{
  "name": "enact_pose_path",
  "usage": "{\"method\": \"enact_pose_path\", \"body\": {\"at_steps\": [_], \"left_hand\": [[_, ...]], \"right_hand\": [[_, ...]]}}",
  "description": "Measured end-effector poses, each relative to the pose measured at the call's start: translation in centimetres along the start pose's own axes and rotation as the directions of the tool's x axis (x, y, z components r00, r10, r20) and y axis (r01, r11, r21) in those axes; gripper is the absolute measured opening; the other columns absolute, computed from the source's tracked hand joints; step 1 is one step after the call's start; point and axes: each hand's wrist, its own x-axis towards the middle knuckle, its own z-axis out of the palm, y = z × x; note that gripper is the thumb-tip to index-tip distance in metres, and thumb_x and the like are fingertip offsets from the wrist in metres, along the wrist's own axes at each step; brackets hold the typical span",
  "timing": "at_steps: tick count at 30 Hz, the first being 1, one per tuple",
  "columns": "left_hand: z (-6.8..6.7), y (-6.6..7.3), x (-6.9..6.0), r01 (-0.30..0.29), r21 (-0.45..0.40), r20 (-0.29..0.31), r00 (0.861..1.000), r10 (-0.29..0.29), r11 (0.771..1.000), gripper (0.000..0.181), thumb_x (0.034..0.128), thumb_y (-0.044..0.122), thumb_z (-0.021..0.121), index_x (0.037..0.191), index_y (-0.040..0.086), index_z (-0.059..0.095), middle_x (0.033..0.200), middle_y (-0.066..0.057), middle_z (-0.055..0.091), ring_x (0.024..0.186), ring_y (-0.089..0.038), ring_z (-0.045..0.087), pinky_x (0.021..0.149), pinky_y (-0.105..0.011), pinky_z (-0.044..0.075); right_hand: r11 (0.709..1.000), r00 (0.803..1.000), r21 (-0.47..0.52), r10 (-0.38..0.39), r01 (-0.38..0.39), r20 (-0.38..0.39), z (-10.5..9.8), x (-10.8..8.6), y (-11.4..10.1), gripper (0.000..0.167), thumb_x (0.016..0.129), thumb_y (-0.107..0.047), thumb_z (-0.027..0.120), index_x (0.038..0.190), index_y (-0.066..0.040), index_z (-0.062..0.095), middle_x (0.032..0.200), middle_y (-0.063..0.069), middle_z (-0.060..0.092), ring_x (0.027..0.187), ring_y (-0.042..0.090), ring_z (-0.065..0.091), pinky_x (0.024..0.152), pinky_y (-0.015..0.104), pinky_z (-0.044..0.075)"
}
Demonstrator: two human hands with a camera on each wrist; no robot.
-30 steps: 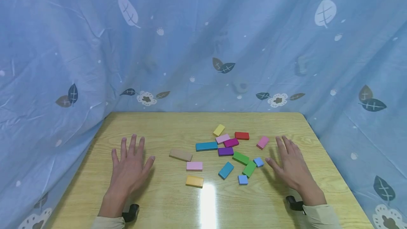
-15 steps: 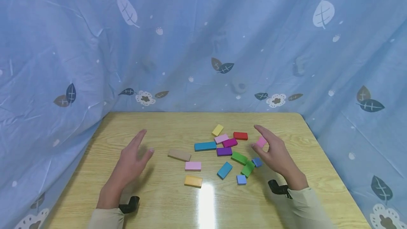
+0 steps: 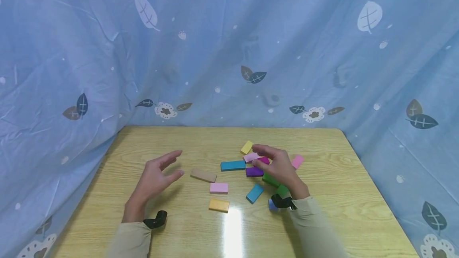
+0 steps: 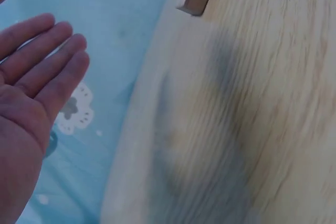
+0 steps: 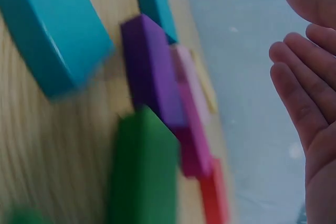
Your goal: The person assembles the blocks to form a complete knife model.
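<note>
My left hand (image 3: 155,179) hovers left of a tan wooden block (image 3: 203,175), thumb and fingers apart with nothing between them. My right hand (image 3: 281,168) is over the right part of a scatter of coloured blocks, thumb and fingers spread and holding nothing. Near its fingertips lie a purple block (image 3: 254,171), a magenta block (image 5: 193,150) and a light pink block (image 3: 251,157). Under the hand and wrist, green blocks (image 5: 144,171) are partly covered. The red block (image 5: 213,195) is hidden in the head view but appears in the right wrist view.
On the wooden table (image 3: 172,230) also lie a long blue block (image 3: 233,165), a shorter blue block (image 3: 255,193), a pink block (image 3: 218,188), an orange block (image 3: 219,205), a yellow block (image 3: 246,147) and a deeper pink block (image 3: 297,161). A patterned blue cloth (image 3: 208,51) surrounds the table.
My right hand has moved left from the table's right side to over the blocks. The left hand has shifted slightly right and turned, from palm down to thumb and fingers apart. The blocks look unmoved.
</note>
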Motion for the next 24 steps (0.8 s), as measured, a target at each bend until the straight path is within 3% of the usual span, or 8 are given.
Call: {"method": "enact_pose_path", "body": {"at_steps": [7, 10, 14, 19, 24], "left_hand": [[1.4, -1.2, 0.9, 0.047, -0.094, 0.057, 0.998, -0.041, 0.995, 0.059, 0.0961, 0.011, 0.085, 0.151, 0.004, 0.065, 0.155, -0.017, 0.065, 0.142, -0.046, 0.062, 0.117, -0.058, 0.053], [2.0, -1.6, 1.1, 0.068, -0.116, 0.073, 0.996, -0.060, 0.991, 0.057, 0.0961, 0.008, 0.084, 0.150, 0.004, 0.066, 0.154, -0.016, 0.065, 0.142, -0.044, 0.063, 0.117, -0.056, 0.054], [2.6, -1.8, 1.4, 0.104, -0.120, 0.101, 0.991, -0.093, 0.987, 0.056, 0.0961, 0.004, 0.082, 0.150, 0.005, 0.066, 0.153, -0.015, 0.066, 0.142, -0.039, 0.064, 0.118, -0.052, 0.053], [3.1, -1.8, 1.6, 0.132, -0.078, 0.179, 0.977, -0.117, 0.988, 0.055, 0.0980, 0.004, 0.078, 0.151, 0.004, 0.064, 0.153, -0.015, 0.066, 0.143, -0.037, 0.064, 0.121, -0.052, 0.050], [3.5, -1.8, 1.8, 0.130, -0.042, 0.224, 0.967, -0.118, 0.991, 0.051, 0.0988, 0.001, 0.075, 0.149, 0.003, 0.066, 0.150, -0.013, 0.069, 0.142, -0.035, 0.064, 0.122, -0.052, 0.050]], "right_hand": [[0.987, 0.996, 0.138, 0.075, -0.080, 0.041, 3.1, 0.8, 1.1, 0.044, 0.097, -0.003, 0.082, 0.139, 0.005, 0.071, 0.134, 0.026, 0.075, 0.119, 0.039, 0.077, 0.099, 0.035, 0.066], [0.978, 0.992, 0.167, 0.117, -0.123, 0.045, 4.0, 0.8, 1.4, 0.044, 0.097, -0.003, 0.082, 0.139, 0.004, 0.071, 0.133, 0.025, 0.076, 0.118, 0.038, 0.078, 0.098, 0.031, 0.066], [0.972, 0.986, 0.163, 0.161, -0.167, 0.050, 4.8, 0.7, 1.8, 0.042, 0.099, -0.005, 0.081, 0.139, 0.001, 0.072, 0.135, 0.021, 0.076, 0.120, 0.035, 0.077, 0.099, 0.032, 0.065], [0.971, 0.980, 0.132, 0.197, -0.199, 0.032, 5.3, 0.6, 2.1, 0.041, 0.098, -0.005, 0.082, 0.138, -0.002, 0.073, 0.134, 0.017, 0.078, 0.120, 0.032, 0.078, 0.095, 0.031, 0.067], [0.980, 0.982, 0.066, 0.190, -0.190, 0.002, 5.4, 0.8, 2.1, 0.043, 0.097, -0.003, 0.082, 0.139, -0.003, 0.073, 0.133, 0.014, 0.079, 0.119, 0.031, 0.078, 0.096, 0.035, 0.067]]}}
